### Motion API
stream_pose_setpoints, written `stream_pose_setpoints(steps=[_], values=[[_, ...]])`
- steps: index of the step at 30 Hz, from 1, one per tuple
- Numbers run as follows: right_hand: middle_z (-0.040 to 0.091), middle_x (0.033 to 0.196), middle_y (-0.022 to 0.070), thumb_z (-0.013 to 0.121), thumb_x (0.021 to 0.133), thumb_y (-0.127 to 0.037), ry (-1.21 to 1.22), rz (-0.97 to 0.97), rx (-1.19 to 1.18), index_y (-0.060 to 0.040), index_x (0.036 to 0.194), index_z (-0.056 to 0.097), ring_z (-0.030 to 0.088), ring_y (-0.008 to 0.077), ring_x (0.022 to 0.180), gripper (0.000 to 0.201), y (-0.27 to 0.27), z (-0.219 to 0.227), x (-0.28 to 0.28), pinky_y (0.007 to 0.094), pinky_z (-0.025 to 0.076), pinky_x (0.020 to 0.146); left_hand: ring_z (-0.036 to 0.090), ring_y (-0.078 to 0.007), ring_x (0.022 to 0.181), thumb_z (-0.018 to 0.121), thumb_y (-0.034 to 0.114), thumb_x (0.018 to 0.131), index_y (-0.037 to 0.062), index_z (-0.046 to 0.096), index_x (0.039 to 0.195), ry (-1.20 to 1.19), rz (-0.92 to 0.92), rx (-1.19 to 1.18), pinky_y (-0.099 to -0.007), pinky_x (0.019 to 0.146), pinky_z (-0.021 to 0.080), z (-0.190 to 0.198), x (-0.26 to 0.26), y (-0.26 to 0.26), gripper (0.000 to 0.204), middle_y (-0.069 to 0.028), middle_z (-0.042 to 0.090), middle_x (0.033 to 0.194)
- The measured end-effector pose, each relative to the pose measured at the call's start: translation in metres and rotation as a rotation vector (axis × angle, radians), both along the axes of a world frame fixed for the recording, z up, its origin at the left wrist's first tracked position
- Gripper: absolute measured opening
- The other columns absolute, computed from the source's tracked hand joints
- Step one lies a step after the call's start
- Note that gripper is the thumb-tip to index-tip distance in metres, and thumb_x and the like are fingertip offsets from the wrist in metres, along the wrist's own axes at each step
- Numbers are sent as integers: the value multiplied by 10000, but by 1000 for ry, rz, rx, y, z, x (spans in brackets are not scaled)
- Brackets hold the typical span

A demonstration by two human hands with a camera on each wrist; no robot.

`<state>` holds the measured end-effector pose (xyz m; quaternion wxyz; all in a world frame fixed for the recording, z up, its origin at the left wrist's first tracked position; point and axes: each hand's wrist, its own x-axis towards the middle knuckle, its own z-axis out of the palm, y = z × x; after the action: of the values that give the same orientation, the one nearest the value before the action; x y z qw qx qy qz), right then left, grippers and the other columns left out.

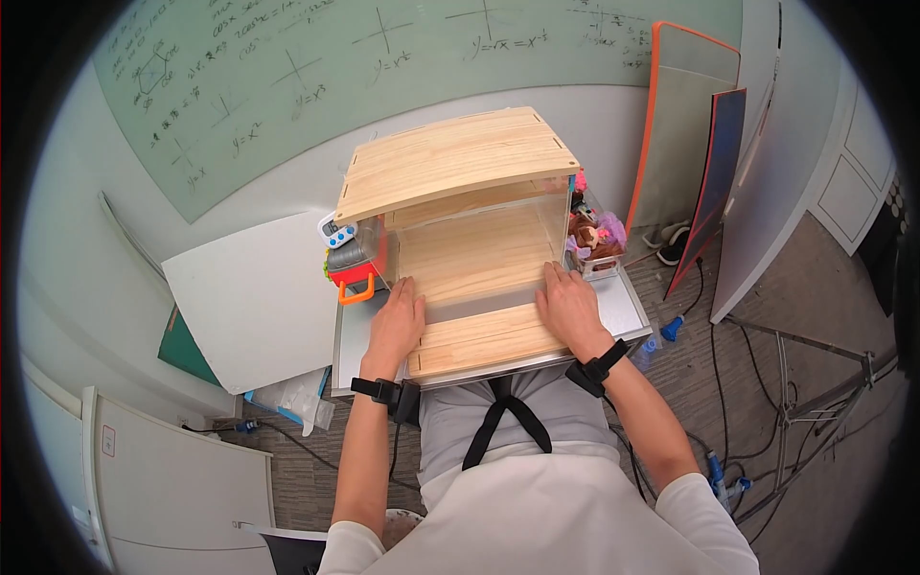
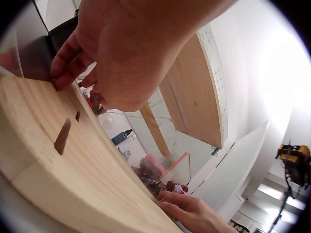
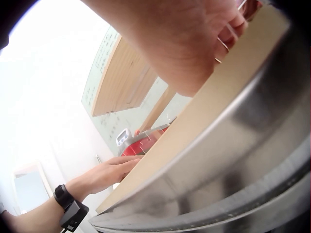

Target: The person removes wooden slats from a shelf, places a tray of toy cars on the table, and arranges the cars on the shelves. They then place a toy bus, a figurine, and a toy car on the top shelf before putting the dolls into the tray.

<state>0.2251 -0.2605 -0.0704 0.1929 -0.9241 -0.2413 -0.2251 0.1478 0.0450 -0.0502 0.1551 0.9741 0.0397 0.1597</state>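
A wooden case (image 1: 460,163) with clear side walls stands before me, its front facing my body. My left hand (image 1: 397,321) rests at the left front of its wooden base board (image 1: 479,343), fingers pointing forward along the side wall. At the right front, my right hand (image 1: 572,309) lies on the same board, fingertips by the right wall. A greyish see-through strip (image 1: 484,301) crosses the base between both hands. In the left wrist view the fingertips (image 2: 60,80) touch down near the slotted board (image 2: 82,145). The right hand's fingertips are partly hidden in the right wrist view.
A red box with an orange handle (image 1: 356,289) and a white timer (image 1: 335,231) stand left of the case. Dolls in a clear container (image 1: 599,244) stand right of it. The metal-edged table (image 1: 621,311) lies beneath. Cables (image 1: 725,383) and a metal stand (image 1: 824,412) are on the right.
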Motion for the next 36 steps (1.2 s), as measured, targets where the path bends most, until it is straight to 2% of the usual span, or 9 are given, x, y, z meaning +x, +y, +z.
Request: stream_pose_setpoints(steps=[5,8,10,11,13,16,27,33,36], values=[[684,1252,228,707,893,-177,-29,34,-4,33,1314,607,673,362,1063,480,-12,14,-11,439,562,903,588,-431,1292,501,262,1055,-15,502,1450,-27,-4,1,-491,1051,521,2,-8,0,483,-247,527,1496],[701,1209,194,682,920,-147,-173,91,179,1,1275,646,684,350,1008,385,-37,13,-14,437,559,880,628,-418,1223,529,213,1046,16,528,1432,-129,-53,-10,-486,996,542,15,-33,-3,434,-227,558,1457],[714,1155,172,653,948,-115,51,53,430,-23,1216,683,690,337,921,285,-56,6,-17,428,556,836,677,-354,1053,560,153,1034,25,588,1366,-193,-55,-164,-426,873,563,17,-49,-2,357,-185,629,1300],[718,1080,171,647,958,-101,81,56,498,-40,1160,714,686,334,862,221,-64,3,-18,414,551,790,677,-354,1053,560,153,1034,25,588,1366,-193,-56,-165,-426,873,563,12,-55,1,357,-185,629,1300],[716,1047,164,646,957,-92,72,40,498,-39,1135,723,687,329,859,201,-77,-14,-18,409,550,779,653,-272,910,562,116,1037,23,642,1283,-320,-6,-339,-353,774,535,-6,-63,10,276,-139,640,1140],[712,979,145,649,947,-76,69,34,489,-36,1076,738,689,320,840,162,-75,-15,-27,403,550,756,627,-236,872,561,111,1042,19,658,1245,-388,86,-425,-318,738,510,-29,-68,18,243,-124,625,1066],[699,881,118,668,908,-48,-13,31,432,-50,1001,751,680,302,755,125,-67,-18,-34,394,539,684,699,-284,812,619,142,1020,-8,729,1094,-393,47,-425,-358,723,539,-40,-70,16,200,-166,728,966],[691,871,119,666,914,-47,0,13,421,-41,1005,749,670,297,731,123,-67,-17,-35,394,532,674,681,-201,716,591,162,1041,-2,749,1085,-267,46,-552,-339,676,532,-38,-73,16,232,-123,716,824],[689,875,123,663,916,-52,-4,20,419,-42,1011,746,670,304,745,126,-68,-17,-36,398,534,688,694,-179,772,597,171,1042,-8,747,1081,-258,53,-625,-320,697,531,-39,-74,20,237,-117,729,853]])
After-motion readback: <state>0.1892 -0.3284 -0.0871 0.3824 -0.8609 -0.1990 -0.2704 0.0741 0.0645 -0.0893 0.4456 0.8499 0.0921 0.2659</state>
